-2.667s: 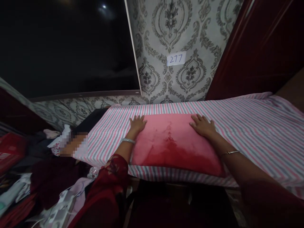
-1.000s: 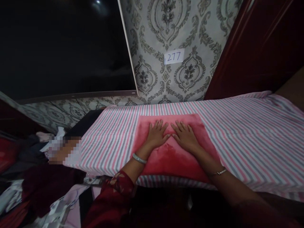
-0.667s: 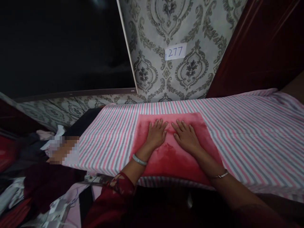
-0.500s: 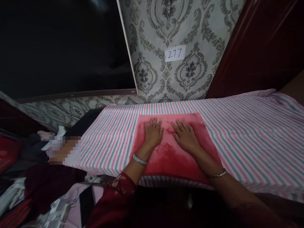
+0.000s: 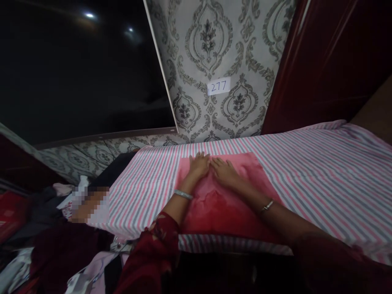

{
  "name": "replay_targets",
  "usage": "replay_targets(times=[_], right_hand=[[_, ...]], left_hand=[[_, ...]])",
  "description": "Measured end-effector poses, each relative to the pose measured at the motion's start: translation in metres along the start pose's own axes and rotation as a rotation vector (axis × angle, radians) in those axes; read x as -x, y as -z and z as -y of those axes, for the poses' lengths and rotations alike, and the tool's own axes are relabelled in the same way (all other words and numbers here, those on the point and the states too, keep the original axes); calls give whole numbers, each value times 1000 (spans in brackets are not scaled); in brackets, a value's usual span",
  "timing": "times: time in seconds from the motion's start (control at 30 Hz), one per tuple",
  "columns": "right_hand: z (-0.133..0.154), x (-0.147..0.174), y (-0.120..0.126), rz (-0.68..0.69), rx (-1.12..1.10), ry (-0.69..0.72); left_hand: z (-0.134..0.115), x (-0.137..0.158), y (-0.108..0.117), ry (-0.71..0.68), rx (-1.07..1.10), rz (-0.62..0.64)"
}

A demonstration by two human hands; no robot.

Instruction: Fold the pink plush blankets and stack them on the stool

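Observation:
A red and pink cloth (image 5: 220, 208), paler toward its far edge, lies spread flat on a striped tablecloth (image 5: 147, 188). My left hand (image 5: 199, 165) rests palm down near the cloth's far edge, its fingers stretched out. Beside it, my right hand (image 5: 225, 171) also lies flat on the cloth, fingers extended and angled toward the left hand. The fingertips of the two hands are close together; whether they touch, I cannot tell. Neither hand grips anything. A bangle circles each wrist.
A large dark television screen (image 5: 85, 73) stands at the back left. The patterned wall (image 5: 211, 53) carries a paper label (image 5: 219, 86) reading 277. Dark red panelling (image 5: 321, 69) rises at the right. Clothes (image 5: 55, 249) are heaped at the lower left, near a blurred-out patch.
Both hands have slid to the far edge of the cloth, and my right hand has come left toward my left hand. The view has tilted slightly upward.

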State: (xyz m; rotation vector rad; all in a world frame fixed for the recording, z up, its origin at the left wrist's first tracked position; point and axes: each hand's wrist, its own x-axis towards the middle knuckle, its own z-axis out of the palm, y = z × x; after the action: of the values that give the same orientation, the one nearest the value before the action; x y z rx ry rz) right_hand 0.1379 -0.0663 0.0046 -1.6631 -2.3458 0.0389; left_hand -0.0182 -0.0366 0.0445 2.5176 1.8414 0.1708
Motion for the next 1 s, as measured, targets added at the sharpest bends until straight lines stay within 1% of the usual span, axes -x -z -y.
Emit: replay_targets(times=[0.07, 0.17, 0.27, 0.33, 0.4, 0.5, 0.57, 0.63, 0.7, 0.83, 1.0], right_hand=[[1, -6, -7, 0, 34, 21], [-5, -6, -18, -2, 64, 8], [-16, -6, -22, -14, 62, 0], [-27, -7, -19, -21, 77, -31], [-42, -9, -14, -13, 107, -127], [-62, -8, -7, 1, 147, -283], [-70, -7, -4, 4, 150, -330], [-75, -6, -4, 4, 134, -358], [-78, -6, -5, 2, 98, -392], [-91, -8, -11, -27, -7, -476], [-103, -8, -16, -75, -88, -479]], left_hand=[[-8, -6, -14, -33, -13, 0], [-11, -9, -37, -45, -48, -72], [-7, -7, -49, -65, -44, -111], [-3, -8, -47, -66, -34, -108], [5, -11, -40, -32, -27, -62], [26, -18, -27, 99, 5, 51], [43, -21, -22, 207, 68, 91], [57, -22, -21, 276, 131, 96], [66, -22, -24, 295, 165, 89], [73, -23, -34, 302, 207, 58], [78, -28, -42, 331, 288, 42]])
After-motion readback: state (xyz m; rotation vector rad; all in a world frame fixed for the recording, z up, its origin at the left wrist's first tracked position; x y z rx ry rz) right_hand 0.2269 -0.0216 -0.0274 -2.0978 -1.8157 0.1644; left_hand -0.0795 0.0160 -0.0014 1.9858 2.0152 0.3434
